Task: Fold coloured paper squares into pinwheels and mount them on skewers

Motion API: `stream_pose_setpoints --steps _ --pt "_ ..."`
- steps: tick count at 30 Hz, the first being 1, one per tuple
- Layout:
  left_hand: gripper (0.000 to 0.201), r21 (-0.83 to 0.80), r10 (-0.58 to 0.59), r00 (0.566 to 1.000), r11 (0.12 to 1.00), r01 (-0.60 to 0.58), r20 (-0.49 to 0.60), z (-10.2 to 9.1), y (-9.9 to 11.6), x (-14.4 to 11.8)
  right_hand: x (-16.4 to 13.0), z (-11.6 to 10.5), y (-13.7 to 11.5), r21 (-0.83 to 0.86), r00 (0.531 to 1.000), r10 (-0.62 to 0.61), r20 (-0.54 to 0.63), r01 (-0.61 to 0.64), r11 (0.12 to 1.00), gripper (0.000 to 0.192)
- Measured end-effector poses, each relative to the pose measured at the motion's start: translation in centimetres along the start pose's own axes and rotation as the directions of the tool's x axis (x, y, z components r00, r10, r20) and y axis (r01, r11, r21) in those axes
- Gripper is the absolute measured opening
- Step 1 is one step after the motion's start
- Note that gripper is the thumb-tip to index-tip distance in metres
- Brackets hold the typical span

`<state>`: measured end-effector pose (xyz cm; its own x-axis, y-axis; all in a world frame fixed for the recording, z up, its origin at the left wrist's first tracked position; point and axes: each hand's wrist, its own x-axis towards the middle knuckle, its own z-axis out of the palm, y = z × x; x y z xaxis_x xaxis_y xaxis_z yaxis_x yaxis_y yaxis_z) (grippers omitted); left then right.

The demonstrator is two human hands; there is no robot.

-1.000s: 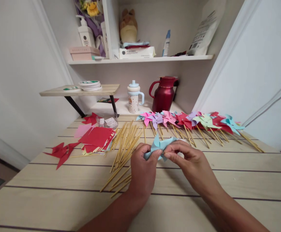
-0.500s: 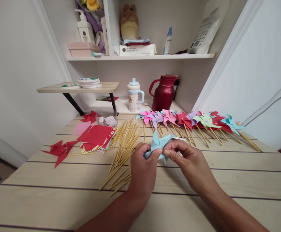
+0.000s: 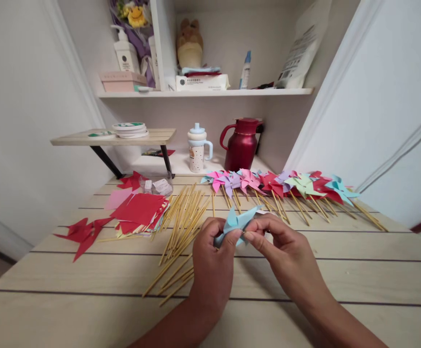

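Between my hands, above the middle of the table, is a light blue paper pinwheel [image 3: 239,220]. My left hand [image 3: 215,253] is closed on its left side, thumb pressed near the centre. My right hand [image 3: 281,244] pinches at the centre with thumb and forefinger; whatever small piece sits between those fingertips is too small to name. Just left of my hands lies a loose heap of thin wooden sticks [image 3: 183,227]. Beyond them, pinwheels on sticks in several colours [image 3: 268,183] lie in a row toward the back right.
A stack of red and coloured paper squares [image 3: 137,210] lies at left, beside a red folded pinwheel [image 3: 83,234]. Behind stand a small raised shelf [image 3: 155,137] with tape rolls [image 3: 128,129], a speckled cup [image 3: 196,157] and a red thermos jug [image 3: 242,147].
The pinwheel has tilted a little between my hands, and my fingers have shifted slightly at its centre. The whole view has moved slightly.
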<state>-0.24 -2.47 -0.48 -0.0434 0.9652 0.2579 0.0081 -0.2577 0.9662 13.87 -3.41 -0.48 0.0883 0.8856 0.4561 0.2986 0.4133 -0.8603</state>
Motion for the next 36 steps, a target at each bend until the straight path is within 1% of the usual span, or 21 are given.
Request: stream_pose_setpoints --steps 4,12,18,24,28,31,32,34,36 --pt "0.014 -0.002 0.027 1.000 1.000 -0.027 -0.005 0.06 0.05 -0.11 -0.05 0.13 -0.07 -0.008 0.999 -0.038 -0.015 0.038 0.999 0.011" --pt "0.010 0.008 0.096 0.995 0.995 -0.096 -0.006 0.02 -0.11 -0.27 -0.43 0.66 -0.17 -0.031 0.994 -0.077 -0.077 0.074 0.997 0.008" --pt "0.010 0.021 0.107 0.994 0.994 -0.107 0.000 -0.06 -0.13 -0.20 -0.49 0.72 -0.17 -0.041 0.990 -0.100 -0.097 0.096 0.995 0.007" --pt "0.007 0.041 0.150 0.989 0.988 -0.149 -0.016 -0.06 -0.10 -0.20 -0.52 0.45 -0.12 -0.070 0.982 -0.162 -0.100 0.156 0.985 0.006" --pt "0.007 0.036 0.161 0.986 0.986 -0.160 -0.031 0.03 -0.08 -0.21 -0.38 0.50 0.41 -0.024 0.973 -0.129 -0.193 0.127 0.992 0.018" --pt "0.007 0.027 0.159 0.987 0.987 -0.158 -0.025 0.03 -0.05 -0.27 -0.24 0.73 0.63 0.080 0.972 -0.066 -0.227 0.086 0.993 0.024" --pt "0.007 0.026 0.156 0.988 0.988 -0.155 -0.017 0.02 -0.03 -0.30 -0.22 0.81 0.63 0.128 0.974 -0.041 -0.222 0.070 0.989 0.031" --pt "0.008 0.025 0.152 0.988 0.988 -0.152 -0.007 0.00 0.03 -0.33 -0.22 0.96 0.53 0.204 0.980 0.002 -0.197 0.039 0.978 0.055" --pt "0.007 0.029 0.145 0.989 0.989 -0.145 -0.001 0.00 0.12 -0.30 -0.32 1.00 0.42 0.223 0.985 0.021 -0.170 0.017 0.975 0.073"
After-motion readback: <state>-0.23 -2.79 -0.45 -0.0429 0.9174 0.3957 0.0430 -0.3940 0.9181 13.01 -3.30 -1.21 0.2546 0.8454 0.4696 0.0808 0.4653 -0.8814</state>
